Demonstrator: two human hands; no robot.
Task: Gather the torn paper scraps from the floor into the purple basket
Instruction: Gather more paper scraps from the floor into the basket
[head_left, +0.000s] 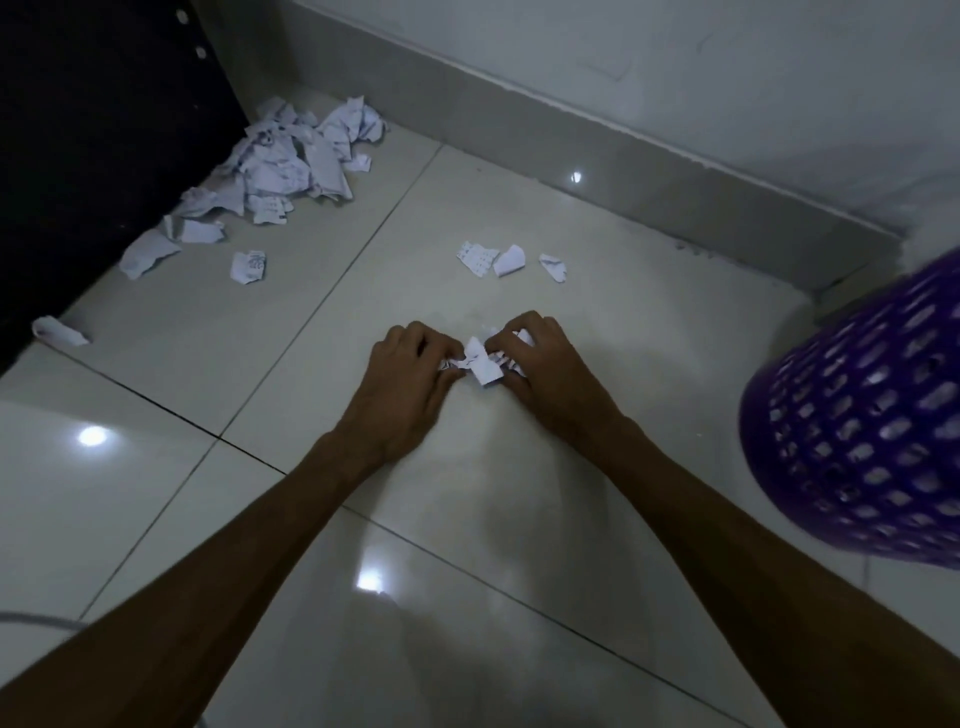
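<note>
**Scraps bunched between both hands, basket waiting at right**

Here the left hand (410, 374) and the right hand (540, 364) meet low over the tiled floor (597, 322), fingers curled inward from either side around a small wad of scraps (480, 361). Each hand pinches its own side of the wad, so the pieces are squeezed into one bundle instead of being carried one by one; that looks like the reason for the facing grip. Whether the wad is touching the floor or just lifted off it cannot be told.

Just beyond the hands, a little farther away, three loose scraps (511, 262) lie in a short row. Far to the left, a large heap of scraps (291, 161) is piled against a dark cabinet (104, 130), with stray pieces trailing nearer along its base and one lone scrap (60, 331) at the left edge.

The purple basket (862, 441) stands at the right, near the hands and tilted in this wide view; pale paper shows through its lattice, so some scraps seem already inside. Much of the job appears to remain.
</note>
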